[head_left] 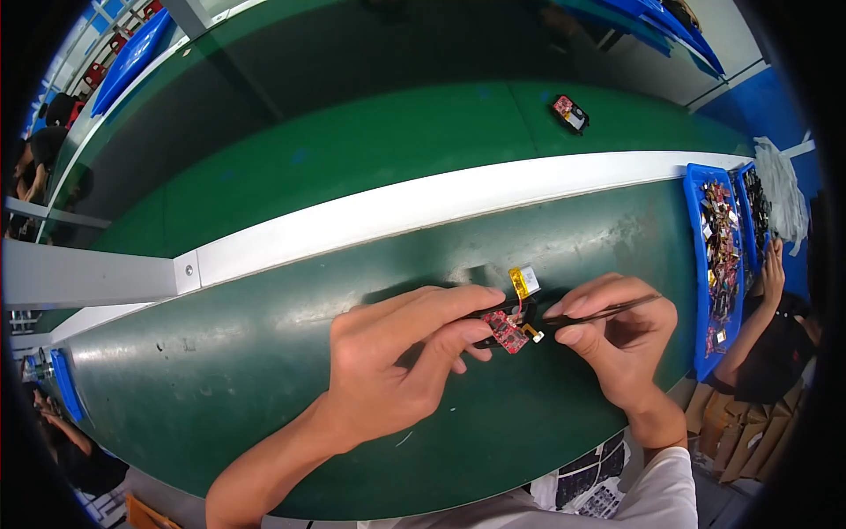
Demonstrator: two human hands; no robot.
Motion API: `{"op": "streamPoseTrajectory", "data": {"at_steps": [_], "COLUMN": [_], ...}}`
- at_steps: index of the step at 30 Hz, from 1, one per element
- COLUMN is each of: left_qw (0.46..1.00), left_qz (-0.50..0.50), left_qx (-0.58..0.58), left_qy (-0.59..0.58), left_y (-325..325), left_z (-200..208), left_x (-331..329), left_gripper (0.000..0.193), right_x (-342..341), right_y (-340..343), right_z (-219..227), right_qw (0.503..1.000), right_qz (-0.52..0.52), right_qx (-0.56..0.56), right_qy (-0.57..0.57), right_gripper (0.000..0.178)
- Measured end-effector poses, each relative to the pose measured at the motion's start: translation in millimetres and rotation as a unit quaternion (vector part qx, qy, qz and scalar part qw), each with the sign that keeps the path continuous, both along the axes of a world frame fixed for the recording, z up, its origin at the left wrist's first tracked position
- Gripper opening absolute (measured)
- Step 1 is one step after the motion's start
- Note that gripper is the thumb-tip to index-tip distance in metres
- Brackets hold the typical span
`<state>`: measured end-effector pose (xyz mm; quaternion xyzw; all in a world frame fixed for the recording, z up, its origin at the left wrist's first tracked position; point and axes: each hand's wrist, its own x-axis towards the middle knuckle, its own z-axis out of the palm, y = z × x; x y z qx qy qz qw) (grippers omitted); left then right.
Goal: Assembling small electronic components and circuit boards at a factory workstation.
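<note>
Over the green table, my left hand (388,357) is closed, thumb and fingers pinching a small red circuit board (506,332) with a dark part beside it that my fingers partly hide. A small silver battery (526,281) with yellow tape hangs off the board's far side by a thin red wire. From the board's right edge sticks a short yellowish flex strip (533,333) with a pale end. My right hand (621,339) grips dark tweezers (621,308); their tips point left, close to the flex strip. Whether they touch it I cannot tell.
A white ledge (370,204) divides the green table (264,353) from a darker green surface behind, where a black device with a red board (570,115) lies. At right stands a blue tray (701,264) full of small boards, beside a co-worker's hand (773,271).
</note>
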<state>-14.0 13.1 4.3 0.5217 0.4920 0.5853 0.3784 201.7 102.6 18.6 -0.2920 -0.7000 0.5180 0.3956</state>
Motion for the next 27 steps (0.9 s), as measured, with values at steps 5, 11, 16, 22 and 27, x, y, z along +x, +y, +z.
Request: {"op": "streamPoseTrajectory", "data": {"at_steps": [5, 11, 16, 22, 27], "left_qw": [1.000, 0.999, 1.000, 0.999, 0.999], "left_qz": [-0.002, -0.008, -0.009, -0.011, -0.018], "left_qx": [0.002, 0.006, 0.002, -0.001, -0.004], "left_qy": [0.023, 0.035, 0.030, 0.036, 0.051], "left_y": [-1.7, 0.5, 0.7, -0.9, -0.7], "left_z": [2.6, -0.3, -1.2, -0.9, -2.6], "left_x": [-0.1, 1.9, 2.3, 4.9, 6.5], "left_gripper": [0.018, 0.018, 0.018, 0.017, 0.017], "right_x": [-0.5, 1.0, 0.9, 2.9, 4.1], "right_y": [-1.7, -1.8, 0.1, 2.3, 0.7], "right_z": [4.4, 2.4, 0.8, 3.2, 3.2], "right_qw": [1.000, 0.999, 0.999, 0.998, 0.998], "right_qz": [0.013, 0.018, 0.023, 0.040, 0.037], "right_qx": [-0.011, 0.019, 0.027, 0.032, 0.023], "right_qy": [-0.007, -0.027, -0.031, -0.047, -0.052], "right_gripper": [0.015, 0.016, 0.015, 0.015, 0.012]}}
